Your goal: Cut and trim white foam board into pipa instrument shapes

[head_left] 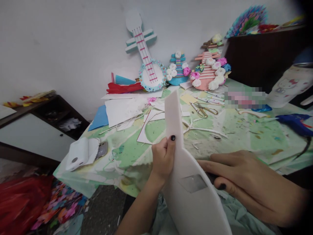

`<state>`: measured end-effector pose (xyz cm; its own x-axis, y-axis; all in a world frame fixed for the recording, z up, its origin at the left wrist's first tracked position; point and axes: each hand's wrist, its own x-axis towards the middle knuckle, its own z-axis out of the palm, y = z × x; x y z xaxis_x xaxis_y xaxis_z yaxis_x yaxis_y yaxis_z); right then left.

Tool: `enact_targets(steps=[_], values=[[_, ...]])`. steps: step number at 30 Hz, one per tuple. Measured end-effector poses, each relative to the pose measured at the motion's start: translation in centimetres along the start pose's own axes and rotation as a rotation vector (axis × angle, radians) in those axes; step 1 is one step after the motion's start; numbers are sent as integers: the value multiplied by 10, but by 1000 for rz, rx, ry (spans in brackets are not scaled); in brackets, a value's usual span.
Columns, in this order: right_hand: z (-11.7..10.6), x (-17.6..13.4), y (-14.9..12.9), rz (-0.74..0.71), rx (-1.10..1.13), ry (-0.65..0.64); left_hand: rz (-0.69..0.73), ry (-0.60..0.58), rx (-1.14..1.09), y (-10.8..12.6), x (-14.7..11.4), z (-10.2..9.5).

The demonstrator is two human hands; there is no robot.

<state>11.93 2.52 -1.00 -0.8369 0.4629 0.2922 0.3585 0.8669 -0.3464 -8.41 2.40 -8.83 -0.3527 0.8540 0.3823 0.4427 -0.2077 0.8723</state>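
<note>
A white foam board cutout (188,209) stands tilted in front of me, with a narrow neck at the top and a wide rounded body below. My left hand (162,160) is closed around the neck, its thumb lying flat on the near face. A greyish four-sided patch (193,183) shows on the body. On the right, my right hand (246,182) has its fingers stretched out and the thumb apart; the index fingertip touches or nearly touches the board's curved edge. Beyond the board lie gold-handled scissors (204,109) and white paper offcuts (151,125).
Decorated model lutes (153,76) lean against the wall. A blue glue gun (294,122) and a white bottle (287,86) are at the right. A white device (79,153) and a phone (102,149) sit at the table's left edge, near a low cabinet (36,137).
</note>
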Motion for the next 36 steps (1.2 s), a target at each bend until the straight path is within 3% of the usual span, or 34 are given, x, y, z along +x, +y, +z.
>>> enact_targets(steps=[3, 7, 16, 24, 31, 36], values=[[0, 2, 0, 16, 33, -113, 14, 0, 17, 1, 0, 0], [3, 5, 1, 27, 44, -164, -15, -6, 18, 0, 0, 0], [2, 10, 6, -45, 95, -154, -130, -15, -197, -7, -2, 6], [-3, 9, 11, -96, 61, -179, -124, 8, -225, -5, 0, 3], [-4, 5, 15, -145, 29, -115, -58, 15, -150, -3, 0, 1], [-6, 7, 22, -127, 73, -175, -68, -30, -174, -6, 3, 2]])
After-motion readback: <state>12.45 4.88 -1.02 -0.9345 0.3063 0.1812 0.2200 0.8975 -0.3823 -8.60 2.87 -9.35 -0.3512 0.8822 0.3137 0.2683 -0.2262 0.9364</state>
